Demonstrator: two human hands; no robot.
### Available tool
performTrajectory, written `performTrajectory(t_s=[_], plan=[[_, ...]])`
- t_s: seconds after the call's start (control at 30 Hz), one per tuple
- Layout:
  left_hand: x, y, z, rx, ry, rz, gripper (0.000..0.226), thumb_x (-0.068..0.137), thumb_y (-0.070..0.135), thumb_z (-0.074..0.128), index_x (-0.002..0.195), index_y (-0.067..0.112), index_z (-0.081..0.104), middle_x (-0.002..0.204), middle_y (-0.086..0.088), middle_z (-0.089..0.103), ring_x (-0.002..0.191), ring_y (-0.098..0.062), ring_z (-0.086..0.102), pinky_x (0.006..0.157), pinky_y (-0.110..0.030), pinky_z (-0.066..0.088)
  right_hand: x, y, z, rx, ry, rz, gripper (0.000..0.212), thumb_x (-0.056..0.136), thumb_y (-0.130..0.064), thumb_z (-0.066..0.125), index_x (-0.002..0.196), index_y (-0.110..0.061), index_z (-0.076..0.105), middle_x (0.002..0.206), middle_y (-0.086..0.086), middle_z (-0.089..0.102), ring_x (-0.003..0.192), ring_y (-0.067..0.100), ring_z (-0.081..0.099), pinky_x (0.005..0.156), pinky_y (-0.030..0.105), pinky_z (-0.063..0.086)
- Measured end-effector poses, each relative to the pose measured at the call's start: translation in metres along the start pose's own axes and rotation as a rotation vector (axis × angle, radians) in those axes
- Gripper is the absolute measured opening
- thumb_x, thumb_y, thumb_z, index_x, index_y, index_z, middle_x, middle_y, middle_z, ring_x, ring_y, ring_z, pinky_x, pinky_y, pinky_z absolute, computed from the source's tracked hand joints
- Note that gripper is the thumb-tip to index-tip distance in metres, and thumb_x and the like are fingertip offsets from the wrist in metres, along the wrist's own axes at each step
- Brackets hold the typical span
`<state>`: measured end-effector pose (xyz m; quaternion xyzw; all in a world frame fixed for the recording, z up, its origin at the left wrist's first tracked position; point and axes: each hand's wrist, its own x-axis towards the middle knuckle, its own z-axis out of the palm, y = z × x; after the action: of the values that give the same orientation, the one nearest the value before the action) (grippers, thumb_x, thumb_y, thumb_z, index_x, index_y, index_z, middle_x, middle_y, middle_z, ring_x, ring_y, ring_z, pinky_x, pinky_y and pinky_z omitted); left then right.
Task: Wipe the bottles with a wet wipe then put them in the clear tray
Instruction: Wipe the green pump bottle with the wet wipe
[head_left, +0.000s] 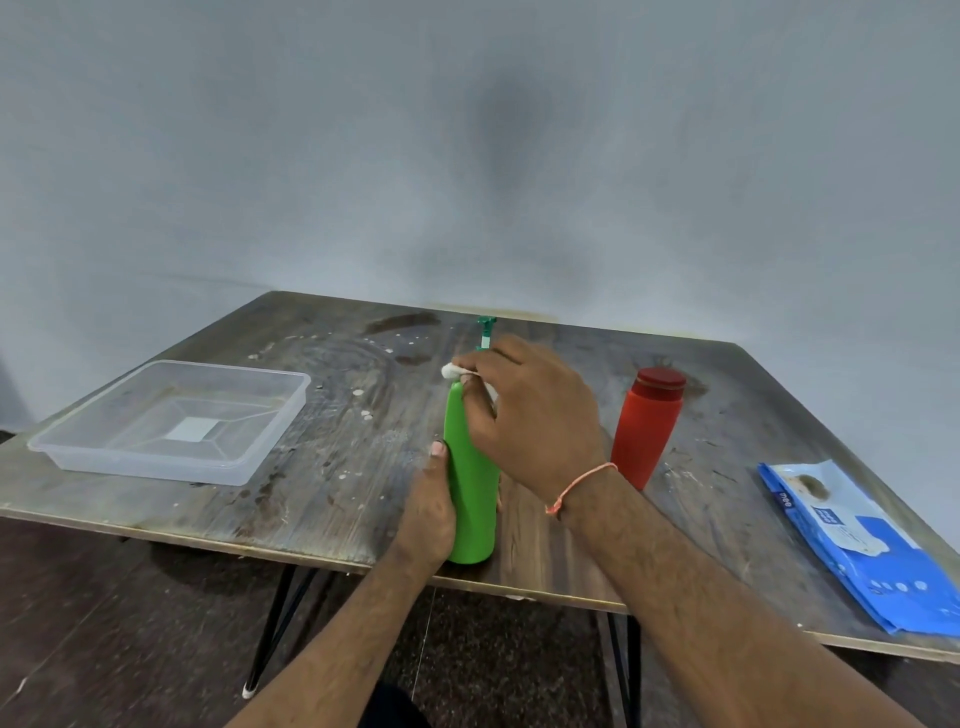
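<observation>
At worktop centre, your left hand (431, 512) grips the upright green bottle (470, 488) | right hand (530, 415) pinches the wet wipe (454, 370) at its neck | red bottle (647, 428) at 3 o'clock looks unwiped | clear tray (249, 457) at 9 o'clock holds nothing.

Just a scuffed, stained wooden table (545, 551) on black metal legs (280, 618), plain grey wall (467, 130) behind it, dark floor (104, 623) underneath.

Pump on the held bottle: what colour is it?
Dark green pump with a white stem, clearest in the head view.
</observation>
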<state>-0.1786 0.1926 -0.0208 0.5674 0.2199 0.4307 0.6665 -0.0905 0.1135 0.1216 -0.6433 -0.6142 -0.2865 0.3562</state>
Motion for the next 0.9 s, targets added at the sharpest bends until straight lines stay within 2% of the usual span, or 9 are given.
performTrajectory(t_s=[0.17,0.3,0.43,0.5,0.6,0.67,0.77,0.83,0.9], plan=[[0.001,-0.002,-0.003,0.080,0.003,0.026,0.106,0.084,0.093,0.038,0.113,-0.004,0.069,0.098,-0.035,0.071,0.087,-0.051,0.069,0.081,-0.060,0.059,-0.016,0.016,-0.005,0.074,0.011,0.015,0.023,0.100,-0.027,0.067,0.118,-0.033,0.079,0.102,-0.012,0.070,0.090,0.016,0.063,0.076,0.028,0.049],[0.000,0.001,-0.002,0.039,0.032,-0.017,0.090,0.091,0.081,0.036,0.111,0.001,0.072,0.095,-0.028,0.076,0.081,-0.038,0.072,0.080,-0.047,0.058,-0.029,0.029,-0.007,0.098,0.022,0.044,0.025,0.099,-0.020,0.068,0.118,-0.033,0.080,0.103,-0.014,0.070,0.091,0.015,0.063,0.078,0.025,0.046],[-0.001,-0.003,-0.002,0.128,0.086,0.017,0.106,0.085,0.095,0.037,0.109,-0.004,0.068,0.095,-0.037,0.069,0.085,-0.057,0.065,0.079,-0.068,0.058,-0.035,0.031,-0.009,0.123,0.030,0.039,0.026,0.099,-0.019,0.069,0.120,-0.030,0.080,0.103,-0.013,0.070,0.092,0.014,0.063,0.078,0.027,0.048],[0.000,-0.010,-0.005,0.208,0.112,0.047,0.110,0.088,0.095,0.031,0.107,-0.008,0.064,0.092,-0.039,0.065,0.084,-0.060,0.062,0.075,-0.075,0.052,-0.033,0.029,-0.011,0.127,0.033,0.028,0.026,0.100,-0.018,0.069,0.120,-0.030,0.080,0.104,-0.012,0.071,0.092,0.015,0.064,0.078,0.026,0.048],[-0.001,-0.012,-0.006,0.281,0.135,0.110,0.102,0.094,0.090,0.026,0.099,-0.005,0.064,0.086,-0.036,0.064,0.077,-0.056,0.062,0.066,-0.072,0.051,-0.027,0.024,-0.014,0.100,0.037,0.007,0.025,0.100,-0.017,0.070,0.119,-0.028,0.080,0.104,-0.010,0.071,0.091,0.015,0.064,0.079,0.023,0.045],[-0.003,-0.007,-0.002,0.304,0.131,0.140,0.096,0.097,0.086,0.025,0.096,-0.002,0.064,0.083,-0.033,0.064,0.072,-0.053,0.062,0.061,-0.069,0.052,-0.022,0.020,-0.015,0.044,0.032,-0.016,0.024,0.099,-0.018,0.069,0.118,-0.027,0.080,0.101,-0.008,0.070,0.090,0.018,0.064,0.077,0.026,0.047],[-0.007,-0.002,0.000,0.335,0.114,0.173,0.092,0.097,0.085,0.023,0.094,0.002,0.062,0.078,-0.029,0.062,0.067,-0.050,0.060,0.057,-0.065,0.050,-0.014,0.010,-0.018,-0.044,0.016,-0.054,0.028,0.100,-0.025,0.057,0.115,-0.026,0.081,0.099,-0.005,0.069,0.088,0.024,0.064,0.068,0.035,0.055],[-0.007,-0.003,0.000,0.361,0.098,0.191,0.091,0.098,0.085,0.021,0.092,0.004,0.063,0.074,-0.027,0.062,0.063,-0.048,0.059,0.054,-0.063,0.049,-0.009,0.007,-0.022,-0.091,0.019,-0.085,0.035,0.099,-0.029,0.050,0.113,-0.025,0.081,0.099,-0.003,0.068,0.086,0.026,0.063,0.061,0.037,0.056],[-0.007,-0.004,-0.001,0.394,0.080,0.212,0.086,0.100,0.083,0.019,0.092,0.010,0.065,0.070,-0.022,0.062,0.060,-0.046,0.059,0.052,-0.062,0.048,-0.007,0.007,-0.024,-0.137,0.030,-0.113,0.030,0.098,-0.026,0.056,0.114,-0.026,0.082,0.099,-0.002,0.068,0.087,0.027,0.064,0.057,0.036,0.055]])
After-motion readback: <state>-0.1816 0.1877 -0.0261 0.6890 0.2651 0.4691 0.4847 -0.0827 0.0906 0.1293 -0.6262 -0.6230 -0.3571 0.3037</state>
